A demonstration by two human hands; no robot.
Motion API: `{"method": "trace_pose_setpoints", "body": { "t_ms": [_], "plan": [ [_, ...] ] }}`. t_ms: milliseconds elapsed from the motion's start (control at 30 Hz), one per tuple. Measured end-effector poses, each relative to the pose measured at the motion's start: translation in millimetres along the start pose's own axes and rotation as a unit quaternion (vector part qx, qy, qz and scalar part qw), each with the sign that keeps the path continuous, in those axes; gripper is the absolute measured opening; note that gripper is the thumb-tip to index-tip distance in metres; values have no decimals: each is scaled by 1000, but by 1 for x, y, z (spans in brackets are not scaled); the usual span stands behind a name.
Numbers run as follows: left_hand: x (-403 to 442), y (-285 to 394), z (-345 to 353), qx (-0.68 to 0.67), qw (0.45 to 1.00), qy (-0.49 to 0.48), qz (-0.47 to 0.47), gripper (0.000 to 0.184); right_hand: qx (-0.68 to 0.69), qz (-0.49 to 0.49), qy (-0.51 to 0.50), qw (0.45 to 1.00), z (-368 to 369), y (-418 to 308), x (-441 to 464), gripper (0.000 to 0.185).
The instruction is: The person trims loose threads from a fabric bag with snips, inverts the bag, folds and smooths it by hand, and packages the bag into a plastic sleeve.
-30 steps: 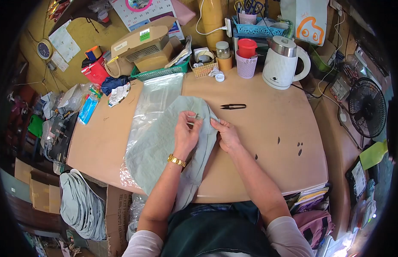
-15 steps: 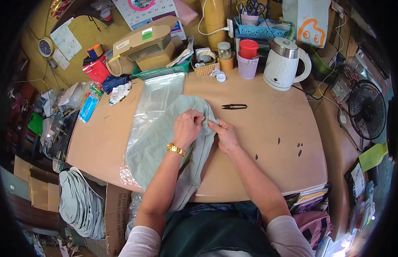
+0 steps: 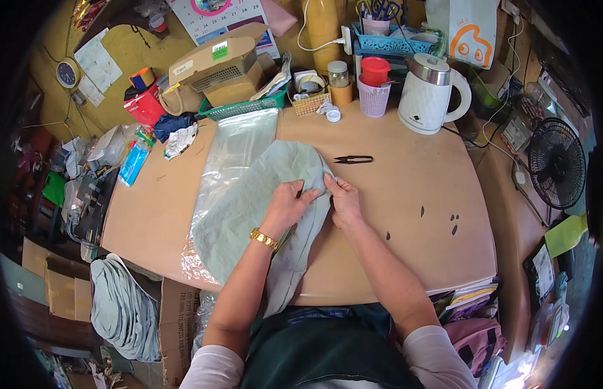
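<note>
A pale grey-green piece of fabric (image 3: 243, 207) lies over clear plastic sheeting (image 3: 240, 139) on the tan table, one part of it hanging past the front edge. My left hand (image 3: 290, 206), with a gold watch at the wrist, pinches the cloth near its right side. Close beside it, my right hand (image 3: 343, 200) grips the cloth's right edge between thumb and fingers. Whether anything small is held along with the cloth cannot be made out. Black thread snips (image 3: 353, 159) rest on the table beyond my right hand.
A white electric kettle (image 3: 432, 97), a lilac cup (image 3: 373, 97) and a green basket (image 3: 243, 107) line the back. Right of the table stands a black fan (image 3: 556, 162). Stacked grey-green cloth (image 3: 123, 308) sits in a carton at lower left. Dark marks (image 3: 454, 229) dot the tabletop.
My left hand has come down slightly and its fingers now point toward the right hand. The cloth's right edge has shifted a little with both hands.
</note>
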State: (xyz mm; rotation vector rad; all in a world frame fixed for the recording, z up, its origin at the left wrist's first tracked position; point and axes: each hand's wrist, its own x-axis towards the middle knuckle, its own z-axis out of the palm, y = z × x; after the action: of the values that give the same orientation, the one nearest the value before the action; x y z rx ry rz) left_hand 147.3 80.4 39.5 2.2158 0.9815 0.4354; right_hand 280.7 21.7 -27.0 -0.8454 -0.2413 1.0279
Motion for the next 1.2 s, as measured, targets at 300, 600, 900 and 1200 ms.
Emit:
{"method": "trace_pose_setpoints", "body": {
  "t_ms": [300, 600, 900, 1200],
  "plan": [
    [14, -27, 17, -200, 979, 43, -17, 29, -90, 133, -137, 977, -16, -13, 5, 15],
    [-19, -19, 14, -8, 1000, -28, -9, 43, -1, 90, -54, 994, -6, -11, 3, 25],
    [-63, 6, -9, -221, 966, -91, -101, 36, 6, 77, -6, 997, -17, 6, 19, 29],
    [-71, 16, -21, -65, 989, -126, -48, 36, -85, 61, -14, 994, -6, -31, 4, 28]
  ]
}}
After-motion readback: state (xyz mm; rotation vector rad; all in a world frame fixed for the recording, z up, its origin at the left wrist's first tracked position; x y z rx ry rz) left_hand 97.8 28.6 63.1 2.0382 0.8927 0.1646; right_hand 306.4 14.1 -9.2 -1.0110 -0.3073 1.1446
